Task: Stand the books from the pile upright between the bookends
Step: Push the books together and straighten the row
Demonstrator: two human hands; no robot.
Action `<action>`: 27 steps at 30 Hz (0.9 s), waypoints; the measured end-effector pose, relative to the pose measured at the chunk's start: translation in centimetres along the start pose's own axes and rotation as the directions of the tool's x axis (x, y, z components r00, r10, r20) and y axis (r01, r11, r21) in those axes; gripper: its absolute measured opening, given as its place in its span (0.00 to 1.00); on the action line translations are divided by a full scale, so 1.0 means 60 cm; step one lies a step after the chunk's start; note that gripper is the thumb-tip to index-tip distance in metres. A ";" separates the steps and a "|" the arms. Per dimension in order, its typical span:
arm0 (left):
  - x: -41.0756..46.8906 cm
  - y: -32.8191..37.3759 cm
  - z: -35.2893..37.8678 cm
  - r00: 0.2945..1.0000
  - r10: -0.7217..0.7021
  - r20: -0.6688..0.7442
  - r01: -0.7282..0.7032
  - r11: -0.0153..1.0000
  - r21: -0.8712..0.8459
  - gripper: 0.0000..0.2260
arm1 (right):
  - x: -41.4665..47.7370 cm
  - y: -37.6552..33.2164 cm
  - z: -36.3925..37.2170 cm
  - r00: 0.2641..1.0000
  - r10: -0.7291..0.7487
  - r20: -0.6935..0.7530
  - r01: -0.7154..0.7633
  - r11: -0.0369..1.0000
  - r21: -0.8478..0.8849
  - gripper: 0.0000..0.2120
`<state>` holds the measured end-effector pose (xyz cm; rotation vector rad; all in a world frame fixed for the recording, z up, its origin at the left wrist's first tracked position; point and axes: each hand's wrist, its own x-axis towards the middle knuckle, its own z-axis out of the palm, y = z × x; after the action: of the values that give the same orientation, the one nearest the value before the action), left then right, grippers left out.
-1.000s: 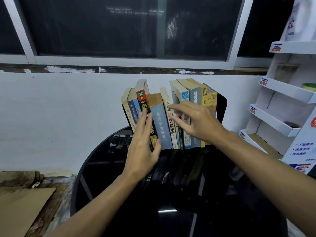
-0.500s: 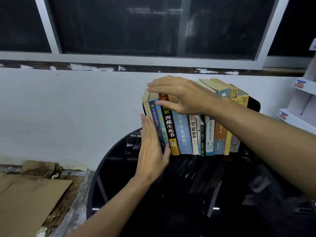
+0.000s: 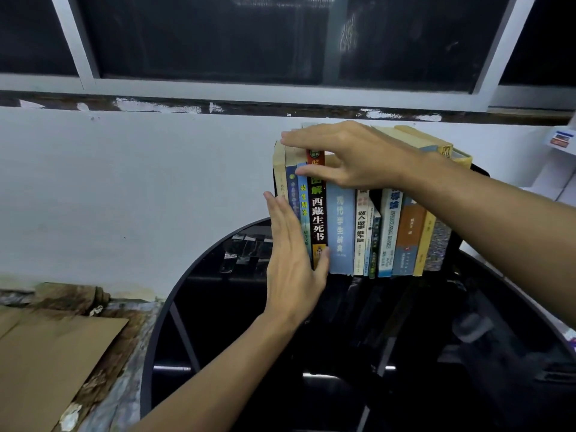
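Note:
A row of several books [image 3: 386,235] stands upright at the back of a round black glass table [image 3: 193,307], against the white wall. My left hand [image 3: 293,260] lies flat with straight fingers against the left end of the row, near its base. My right hand [image 3: 346,157] rests over the tops of the left books, fingers stretched out, thumb in front of the spine of the black book [image 3: 318,219]. A black bookend [image 3: 477,171] shows behind the right end of the row. The left bookend is mostly hidden behind the books and my left hand.
Brown cardboard [image 3: 46,363] lies on a worn ledge left of the table. A white shelf unit [image 3: 561,141] stands at the far right edge. Dark windows run above the wall.
The view has shifted left and closed in. My right hand rose from the middle spines onto the tops of the left books. My left hand moved to the row's left end and stays flat there.

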<state>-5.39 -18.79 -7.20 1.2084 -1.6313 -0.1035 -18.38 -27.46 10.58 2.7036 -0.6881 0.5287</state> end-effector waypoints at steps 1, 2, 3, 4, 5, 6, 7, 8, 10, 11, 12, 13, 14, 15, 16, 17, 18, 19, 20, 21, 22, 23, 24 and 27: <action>0.002 0.001 0.005 1.000 -0.002 -0.008 0.002 1.000 0.011 0.50 | 0.002 0.001 0.000 1.000 0.001 0.009 -0.001 1.000 0.003 0.27; 0.004 0.001 0.011 1.000 -0.003 -0.016 0.003 1.000 0.027 0.49 | 0.004 0.002 0.000 1.000 0.001 0.018 -0.001 1.000 0.003 0.28; 0.007 0.000 0.017 1.000 -0.006 -0.024 0.007 0.999 0.048 0.49 | 0.006 0.001 -0.001 1.000 0.004 0.029 -0.004 1.000 0.000 0.29; 0.009 -0.001 0.022 0.999 -0.012 -0.031 0.015 0.997 0.073 0.49 | 0.008 0.001 0.000 0.999 0.008 0.040 -0.008 1.000 -0.006 0.30; 0.010 -0.001 0.027 0.999 -0.023 -0.036 0.026 0.995 0.100 0.49 | 0.010 0.000 0.001 0.999 0.013 0.050 -0.013 1.000 -0.014 0.31; 0.011 0.000 0.032 0.999 -0.033 -0.041 0.038 0.991 0.126 0.49 | 0.011 -0.001 0.002 0.998 0.016 0.053 -0.015 1.000 -0.022 0.32; 0.012 0.002 0.036 0.998 -0.042 -0.045 0.048 0.988 0.149 0.48 | 0.012 -0.001 0.004 0.999 0.014 0.047 -0.013 1.000 -0.026 0.32; 0.012 0.003 0.040 0.998 -0.048 -0.050 0.056 0.984 0.170 0.47 | 0.013 0.000 0.007 0.999 0.005 0.031 -0.005 1.000 -0.024 0.32; 0.013 0.003 0.046 0.997 -0.053 -0.058 0.064 0.976 0.207 0.47 | 0.014 0.001 0.013 1.000 -0.025 -0.016 0.025 1.000 -0.013 0.30; 0.014 0.003 0.048 0.997 -0.054 -0.059 0.065 0.973 0.220 0.46 | 0.014 0.001 0.016 0.998 -0.040 -0.040 0.039 0.999 -0.006 0.28; 0.014 0.001 0.050 0.997 -0.051 -0.060 0.064 0.971 0.230 0.46 | 0.014 0.000 0.017 0.997 -0.048 -0.060 0.048 0.999 0.003 0.27; 0.015 0.000 0.050 0.997 -0.049 -0.062 0.062 0.970 0.236 0.46 | 0.014 -0.002 0.017 0.996 -0.048 -0.074 0.049 0.999 0.011 0.25; 0.015 -0.001 0.051 0.997 -0.046 -0.064 0.060 0.969 0.240 0.46 | 0.014 -0.004 0.018 0.995 -0.044 -0.085 0.046 0.999 0.019 0.24; 0.016 -0.002 0.052 0.997 -0.042 -0.067 0.057 0.968 0.243 0.46 | 0.014 -0.005 0.018 0.995 -0.038 -0.095 0.040 0.999 0.025 0.23; 0.016 -0.002 0.053 0.997 -0.038 -0.070 0.054 0.967 0.249 0.46 | 0.013 -0.006 0.019 0.994 -0.032 -0.101 0.035 0.999 0.028 0.22; 0.017 -0.003 0.054 0.997 -0.036 -0.073 0.054 0.965 0.255 0.46 | 0.012 -0.007 0.020 0.994 -0.029 -0.106 0.032 0.999 0.029 0.22; 0.018 -0.003 0.055 0.996 -0.035 -0.077 0.054 0.964 0.261 0.46 | 0.012 -0.007 0.021 0.993 -0.028 -0.111 0.031 0.999 0.031 0.22; 0.018 -0.004 0.056 0.996 -0.035 -0.079 0.056 0.962 0.268 0.47 | 0.011 -0.007 0.021 0.993 -0.024 -0.112 0.028 0.999 0.032 0.22; 0.018 -0.005 0.057 0.996 -0.035 -0.081 0.056 0.960 0.274 0.47 | 0.011 -0.006 0.022 0.994 -0.019 -0.111 0.022 0.999 0.033 0.22; 0.018 -0.005 0.057 0.996 -0.034 -0.082 0.056 0.959 0.278 0.47 | 0.011 -0.007 0.022 0.994 -0.012 -0.105 0.016 0.999 0.034 0.22; 0.017 -0.006 0.057 0.996 -0.033 -0.083 0.055 0.958 0.281 0.46 | 0.011 -0.007 0.022 0.995 -0.009 -0.094 0.012 0.999 0.033 0.23; 0.017 -0.006 0.056 0.996 -0.034 -0.083 0.056 0.958 0.281 0.46 | 0.011 -0.008 0.020 0.997 -0.008 -0.078 0.010 1.000 0.029 0.23; 0.017 -0.007 0.056 0.996 -0.037 -0.082 0.059 0.958 0.279 0.47 | 0.012 -0.008 0.018 0.998 -0.010 -0.055 0.012 1.000 0.027 0.23; 0.015 -0.008 0.054 0.996 -0.039 -0.075 0.057 0.964 0.261 0.47 | 0.011 -0.007 0.001 0.999 -0.020 0.029 0.020 0.999 0.028 0.23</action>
<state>-7.53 -21.20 -8.33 1.4374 -1.5898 0.1275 -17.59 -27.38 10.74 2.7458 -0.6654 0.4988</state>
